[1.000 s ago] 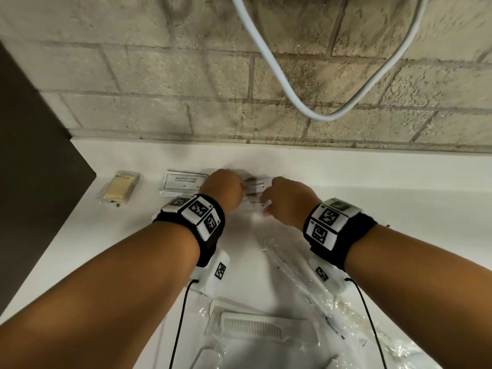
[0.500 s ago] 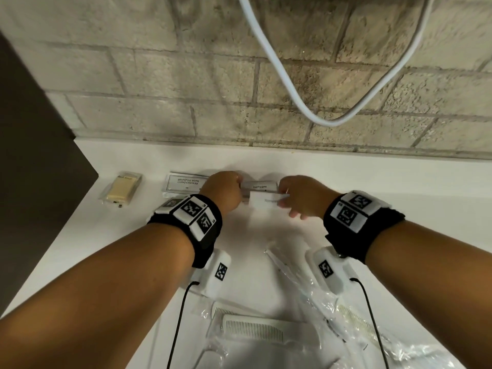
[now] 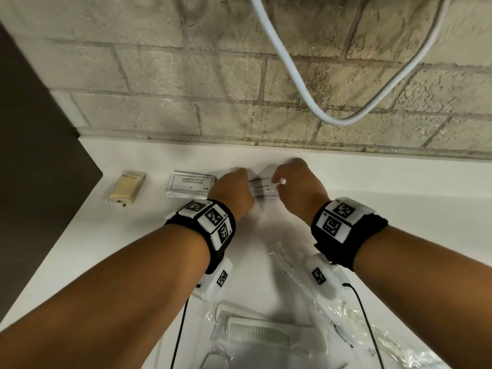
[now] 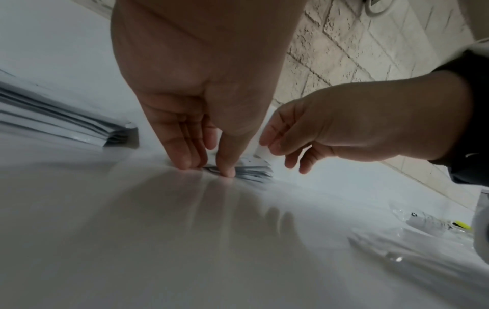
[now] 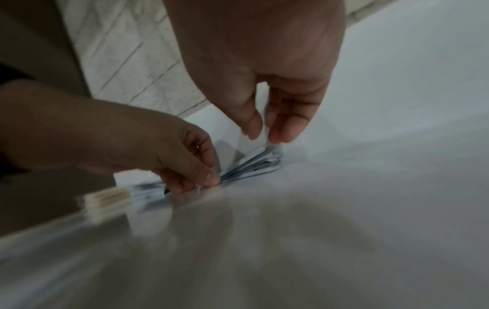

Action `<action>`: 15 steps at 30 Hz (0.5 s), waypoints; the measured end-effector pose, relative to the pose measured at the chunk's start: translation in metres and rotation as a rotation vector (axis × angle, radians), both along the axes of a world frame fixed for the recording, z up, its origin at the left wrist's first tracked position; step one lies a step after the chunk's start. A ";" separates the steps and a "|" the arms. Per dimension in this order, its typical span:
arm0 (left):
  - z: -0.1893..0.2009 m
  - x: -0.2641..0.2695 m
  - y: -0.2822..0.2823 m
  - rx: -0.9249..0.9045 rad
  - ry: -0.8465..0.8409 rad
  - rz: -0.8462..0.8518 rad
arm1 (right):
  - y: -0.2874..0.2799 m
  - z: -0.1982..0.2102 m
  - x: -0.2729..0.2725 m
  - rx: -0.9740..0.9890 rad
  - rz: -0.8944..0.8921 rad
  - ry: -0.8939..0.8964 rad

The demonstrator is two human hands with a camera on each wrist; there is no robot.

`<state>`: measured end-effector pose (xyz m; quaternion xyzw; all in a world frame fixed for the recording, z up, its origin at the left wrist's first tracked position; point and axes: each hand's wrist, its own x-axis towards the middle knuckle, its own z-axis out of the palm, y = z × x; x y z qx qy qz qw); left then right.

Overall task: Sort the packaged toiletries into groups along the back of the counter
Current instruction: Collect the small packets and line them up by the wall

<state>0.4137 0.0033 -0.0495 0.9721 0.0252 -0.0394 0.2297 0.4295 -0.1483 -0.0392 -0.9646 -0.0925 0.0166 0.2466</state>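
Observation:
A small stack of white toothpaste sachets (image 3: 263, 189) lies near the back of the white counter (image 3: 399, 187). My left hand (image 3: 234, 187) pinches the stack's left end between thumb and fingers (image 4: 185, 161), fingertips down on the counter. My right hand (image 3: 282, 181) pinches the top sachet (image 5: 251, 144) at the right end, tilted up off the stack (image 5: 254, 165). To the left lie a stack of shampoo sachets (image 3: 190, 183) and a wrapped yellow soap bar (image 3: 125, 189).
Wrapped white combs (image 3: 255, 334) and clear toothbrush packets (image 3: 319, 288) lie on the near part of the counter, under my forearms. A stone-block wall (image 3: 213, 89) backs the counter and a white cable (image 3: 338, 121) hangs on it. The counter ends at a dark drop on the left.
My right hand has come back left with a toothpaste sachet and now holds it on the stack's right end. My left hand has stayed at the stack's left end.

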 end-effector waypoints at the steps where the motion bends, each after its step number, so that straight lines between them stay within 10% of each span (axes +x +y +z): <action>1: -0.001 0.000 -0.001 -0.001 -0.019 -0.006 | -0.001 0.000 -0.004 -0.093 0.085 -0.021; 5: -0.005 0.003 -0.006 0.005 -0.064 0.007 | -0.004 -0.001 -0.014 -0.399 0.270 -0.032; 15: -0.006 0.004 -0.002 0.002 -0.064 -0.002 | -0.013 0.003 -0.015 -0.378 0.284 0.012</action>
